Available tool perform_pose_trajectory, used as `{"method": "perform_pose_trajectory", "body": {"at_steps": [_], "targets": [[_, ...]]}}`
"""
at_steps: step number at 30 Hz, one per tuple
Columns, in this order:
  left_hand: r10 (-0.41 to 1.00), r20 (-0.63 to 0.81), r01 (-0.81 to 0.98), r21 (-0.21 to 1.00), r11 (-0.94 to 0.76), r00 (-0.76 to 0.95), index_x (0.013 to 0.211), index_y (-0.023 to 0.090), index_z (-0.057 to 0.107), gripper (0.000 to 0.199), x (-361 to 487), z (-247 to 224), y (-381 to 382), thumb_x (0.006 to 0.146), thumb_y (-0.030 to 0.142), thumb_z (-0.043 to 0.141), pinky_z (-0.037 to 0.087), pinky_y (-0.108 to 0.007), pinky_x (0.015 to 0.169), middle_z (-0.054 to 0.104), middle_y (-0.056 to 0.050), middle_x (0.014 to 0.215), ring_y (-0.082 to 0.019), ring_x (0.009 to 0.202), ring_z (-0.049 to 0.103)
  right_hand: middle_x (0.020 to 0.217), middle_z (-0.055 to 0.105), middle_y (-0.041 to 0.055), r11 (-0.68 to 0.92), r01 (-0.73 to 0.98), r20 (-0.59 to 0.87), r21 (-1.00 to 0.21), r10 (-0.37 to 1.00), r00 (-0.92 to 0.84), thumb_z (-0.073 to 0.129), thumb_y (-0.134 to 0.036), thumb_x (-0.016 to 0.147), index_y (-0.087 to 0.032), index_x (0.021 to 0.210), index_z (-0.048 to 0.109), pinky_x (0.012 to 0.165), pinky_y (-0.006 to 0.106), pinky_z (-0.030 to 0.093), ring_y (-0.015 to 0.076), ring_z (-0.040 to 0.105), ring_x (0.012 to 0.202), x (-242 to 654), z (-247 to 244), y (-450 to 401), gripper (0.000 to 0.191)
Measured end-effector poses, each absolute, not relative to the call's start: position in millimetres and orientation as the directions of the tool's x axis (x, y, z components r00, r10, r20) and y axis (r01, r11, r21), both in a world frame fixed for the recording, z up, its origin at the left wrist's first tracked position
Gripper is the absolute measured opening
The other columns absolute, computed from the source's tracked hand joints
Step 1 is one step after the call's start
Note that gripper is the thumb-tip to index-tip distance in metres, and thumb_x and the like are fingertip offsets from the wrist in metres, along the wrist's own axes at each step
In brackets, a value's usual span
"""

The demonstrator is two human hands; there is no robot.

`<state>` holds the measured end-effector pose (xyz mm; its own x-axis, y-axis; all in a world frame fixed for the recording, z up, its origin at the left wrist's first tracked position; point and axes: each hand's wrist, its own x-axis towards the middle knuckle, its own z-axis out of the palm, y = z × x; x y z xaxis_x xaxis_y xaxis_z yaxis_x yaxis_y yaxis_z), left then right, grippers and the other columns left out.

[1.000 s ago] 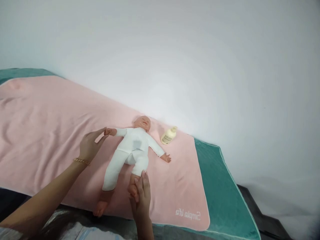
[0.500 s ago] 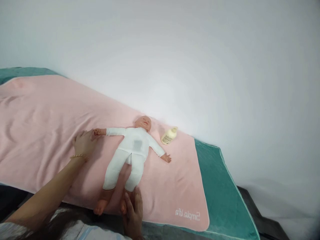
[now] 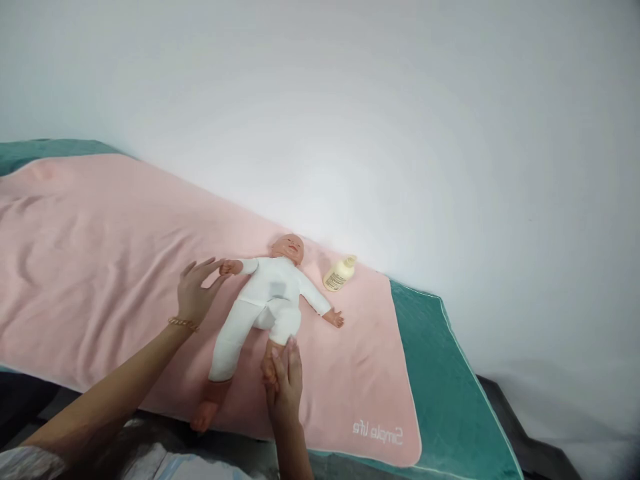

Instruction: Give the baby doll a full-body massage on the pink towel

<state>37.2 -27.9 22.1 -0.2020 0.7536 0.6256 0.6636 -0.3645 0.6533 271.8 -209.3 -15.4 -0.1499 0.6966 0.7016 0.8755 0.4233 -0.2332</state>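
A baby doll with a white cloth body lies on its back, head toward the wall. My left hand, with a gold chain bracelet at the wrist, pinches the doll's hand on the left side between thumb and fingers. My right hand grips the doll's foot on the right side; that leg is raised and bent toward the belly. The doll's other leg stays stretched out on the blanket, and its other arm lies spread to the right.
A pale yellow bottle stands right of the doll's head. Beneath the doll lies a pink blanket with white lettering, over a green cover. A white wall rises behind, and dark furniture shows at lower right.
My right hand has pushed the doll's foot up and away from me, bending that leg. My left hand has moved right, bringing the doll's arm in toward its body.
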Motion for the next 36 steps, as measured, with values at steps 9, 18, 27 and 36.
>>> {"method": "perform_pose_trajectory", "body": {"at_steps": [9, 18, 27, 36], "targets": [[0.623, 0.764, 0.448, 0.505, -0.738, 0.166, 0.105, 0.026, 0.072, 0.020, 88.6, 35.4, -42.5, 0.095, 0.030, 0.055, 0.052, -0.038, 0.090, 0.073, -0.005, 0.107, -0.021, 0.100, 0.068, 0.139, 0.055, 0.0107, 0.479, 0.827, 0.680, -0.293, 0.713, -0.172, 0.035, -0.036, 0.102, -0.022, 0.145, 0.039, 0.109, 0.052, 0.041, 0.0243, 0.038, 0.140, 277.5, 37.0, -158.5, 0.046], [0.560, 0.773, 0.508, 0.368, -0.778, 0.298, 0.113, 0.028, 0.069, 0.023, 85.5, 24.3, -45.5, 0.097, 0.025, 0.052, 0.044, -0.038, 0.099, 0.071, -0.002, 0.115, -0.018, 0.108, 0.065, 0.140, 0.053, 0.0109, 0.487, 0.787, 0.655, -0.379, 0.742, -0.144, 0.037, -0.035, 0.101, -0.021, 0.143, 0.041, 0.107, 0.047, 0.046, 0.0229, 0.042, 0.137, 274.1, 44.8, -150.7, 0.044], [0.702, 0.711, 0.692, 0.520, -0.500, -0.027, 0.110, 0.025, 0.069, 0.024, 47.1, 31.3, -32.8, 0.095, 0.035, 0.054, 0.034, -0.039, 0.108, 0.072, -0.003, 0.111, -0.021, 0.101, 0.067, 0.139, 0.055, 0.0105, 0.507, 0.812, 0.681, -0.290, 0.706, -0.197, 0.042, -0.029, 0.099, -0.023, 0.141, 0.042, 0.102, 0.050, 0.051, 0.0256, 0.042, 0.137, 266.6, 28.3, -196.4, 0.042], [0.903, 0.320, 0.737, 0.676, -0.007, -0.285, 0.127, 0.018, 0.059, 0.043, -6.3, 16.1, -16.3, 0.093, 0.041, 0.048, 0.032, -0.041, 0.107, 0.072, -0.006, 0.108, -0.021, 0.093, 0.066, 0.139, 0.054, 0.0136, 0.451, 0.855, 0.628, -0.256, 0.750, -0.208, 0.045, -0.020, 0.096, -0.019, 0.141, 0.045, 0.096, 0.042, 0.056, 0.0269, 0.052, 0.129, 247.5, -21.9, -250.7, 0.045]]}}
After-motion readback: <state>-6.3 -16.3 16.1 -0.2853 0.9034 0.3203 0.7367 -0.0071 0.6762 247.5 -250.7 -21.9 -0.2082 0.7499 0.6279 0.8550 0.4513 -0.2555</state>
